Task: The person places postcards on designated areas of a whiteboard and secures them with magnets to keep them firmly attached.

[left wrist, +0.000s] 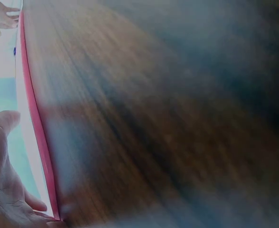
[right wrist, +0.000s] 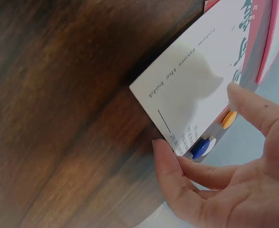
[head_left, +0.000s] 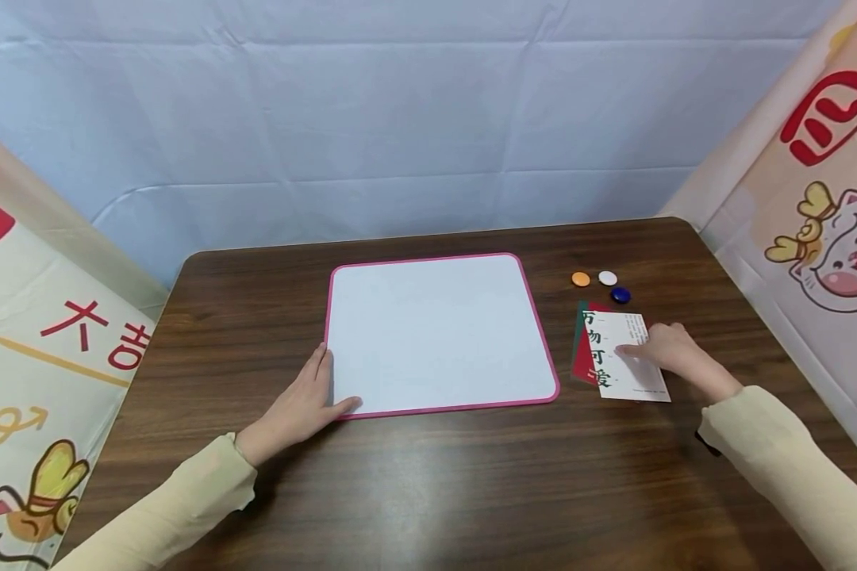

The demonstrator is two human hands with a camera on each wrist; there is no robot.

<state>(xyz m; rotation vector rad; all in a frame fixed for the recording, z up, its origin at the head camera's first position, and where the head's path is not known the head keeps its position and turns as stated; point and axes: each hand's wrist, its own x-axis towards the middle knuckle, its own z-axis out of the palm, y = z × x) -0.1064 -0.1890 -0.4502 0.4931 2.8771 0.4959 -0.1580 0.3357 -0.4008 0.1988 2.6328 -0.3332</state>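
A whiteboard [head_left: 439, 333] with a pink rim lies flat on the table. My left hand [head_left: 296, 408] rests at its near left corner, fingers along the left edge and thumb over the front edge. To the board's right, a white card [head_left: 632, 361] with green characters overlaps a red card [head_left: 583, 357] and a green card [head_left: 579, 337]. My right hand [head_left: 674, 349] is at the white card's right edge. In the right wrist view its thumb [right wrist: 253, 104] hovers over the card, casting a shadow, and the fingertips [right wrist: 163, 149] are right at the edge.
Behind the cards lie three round magnet-like pieces: an orange one [head_left: 581, 279], a white one [head_left: 608, 277] and a blue one [head_left: 620, 295]. The dark wooden table [head_left: 414, 492] meets a pale cloth [head_left: 400, 119] at the back, with printed cloths on both sides.
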